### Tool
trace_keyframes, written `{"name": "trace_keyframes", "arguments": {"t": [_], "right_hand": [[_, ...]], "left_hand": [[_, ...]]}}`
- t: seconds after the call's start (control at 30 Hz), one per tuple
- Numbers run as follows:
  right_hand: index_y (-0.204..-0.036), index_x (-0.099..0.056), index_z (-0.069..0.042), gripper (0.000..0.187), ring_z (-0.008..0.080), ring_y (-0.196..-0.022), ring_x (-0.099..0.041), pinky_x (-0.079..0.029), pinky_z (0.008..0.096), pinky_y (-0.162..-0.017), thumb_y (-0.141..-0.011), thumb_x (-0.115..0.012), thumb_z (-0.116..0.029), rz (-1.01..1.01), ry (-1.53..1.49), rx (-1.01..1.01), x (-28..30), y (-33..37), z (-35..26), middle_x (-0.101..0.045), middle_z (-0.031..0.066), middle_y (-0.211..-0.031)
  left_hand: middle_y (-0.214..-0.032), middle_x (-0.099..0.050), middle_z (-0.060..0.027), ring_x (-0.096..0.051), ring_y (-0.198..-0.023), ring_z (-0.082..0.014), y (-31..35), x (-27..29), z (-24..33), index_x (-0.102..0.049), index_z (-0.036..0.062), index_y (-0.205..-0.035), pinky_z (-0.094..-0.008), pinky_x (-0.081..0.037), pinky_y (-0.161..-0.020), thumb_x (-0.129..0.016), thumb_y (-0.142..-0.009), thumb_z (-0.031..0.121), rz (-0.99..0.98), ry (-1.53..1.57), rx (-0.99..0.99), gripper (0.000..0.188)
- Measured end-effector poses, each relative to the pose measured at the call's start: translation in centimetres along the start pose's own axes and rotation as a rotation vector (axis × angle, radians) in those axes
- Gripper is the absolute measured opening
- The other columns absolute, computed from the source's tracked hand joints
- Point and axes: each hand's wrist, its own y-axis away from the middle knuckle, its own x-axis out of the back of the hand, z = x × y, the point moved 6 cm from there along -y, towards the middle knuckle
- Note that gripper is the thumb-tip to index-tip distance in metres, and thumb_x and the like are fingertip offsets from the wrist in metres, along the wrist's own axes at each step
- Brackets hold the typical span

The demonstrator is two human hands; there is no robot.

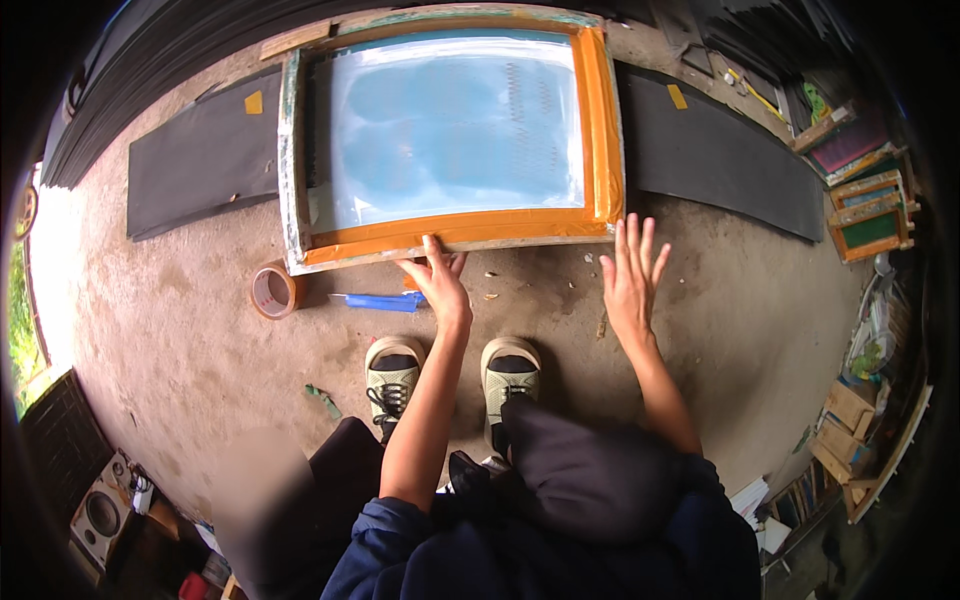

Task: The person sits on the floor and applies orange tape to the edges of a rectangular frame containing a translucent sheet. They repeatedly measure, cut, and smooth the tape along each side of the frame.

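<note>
A wooden screen-printing frame (290,160) with pale blue mesh (430,120) lies before me, resting across dark flat sheets. Orange-brown tape (600,130) covers its right and near sides. My left hand (440,285) grips the near edge around its middle, one digit on the taped top and other fingers partly hidden beneath the rim. By the near right corner, my right hand (635,280) is open, fingers spread; whether its fingertips touch the frame I cannot tell. A blue-handled utility knife (382,302) and a roll of brown tape (272,291) are on the floor left of my left hand.
Dark sheets (205,155) extend left and right from under the frame. Small wooden frames (868,215) and cardboard boxes (845,430) crowd the right side. A speaker (102,510) stands at lower left. Small scraps (490,296) dot the concrete floor.
</note>
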Motion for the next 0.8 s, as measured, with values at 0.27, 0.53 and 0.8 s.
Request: {"name": "trace_keyframes", "arguments": {"t": [0.27, 0.53, 0.8], "right_hand": [[-0.092, -0.067, -0.003, 0.015, 0.022, -0.085, -0.06, -0.046, 0.0331, -0.084, -0.078, -0.063, -0.006, -0.205, -0.658, 0.189, -0.9, -6.8, -3.2, -0.065, 0.0089, -0.088], [-0.08, -0.067, -0.001, 0.012, 0.0083, -0.067, -0.056, -0.045, 0.024, -0.064, -0.073, -0.071, -0.009, -0.55, -0.881, 0.19, -5.4, -9.6, -14.7, -0.063, 0.0045, -0.074], [-0.086, -0.067, -0.001, 0.013, 0.0091, -0.072, -0.06, -0.05, 0.0247, -0.068, -0.074, -0.07, -0.005, -0.774, -1.004, 0.209, -7.0, -10.8, -21.4, -0.065, 0.0038, -0.079]], "left_hand": [[-0.138, -0.021, -0.0233, -0.039, -0.12, -0.0369, 0.3, 0.3, 0.3, 0.012, 0.0135, -0.141, -0.0442, -0.048, -0.09, -0.044, -0.093, 0.037, -0.05, 0.015, 0.005, 0.077], [-0.137, -0.025, -0.0204, -0.045, -0.115, -0.0297, 0.1, 1.0, -0.1, 0.018, 0.0145, -0.139, -0.0411, -0.046, -0.093, -0.039, -0.096, 0.032, -0.128, 0.033, 0.018, 0.074], [-0.134, -0.027, -0.0201, -0.043, -0.117, -0.0269, -1.1, 2.7, 1.0, -0.002, 0.0065, -0.138, -0.0412, -0.044, -0.093, -0.049, -0.09, 0.041, 0.077, 0.078, 0.121, 0.076]]}}
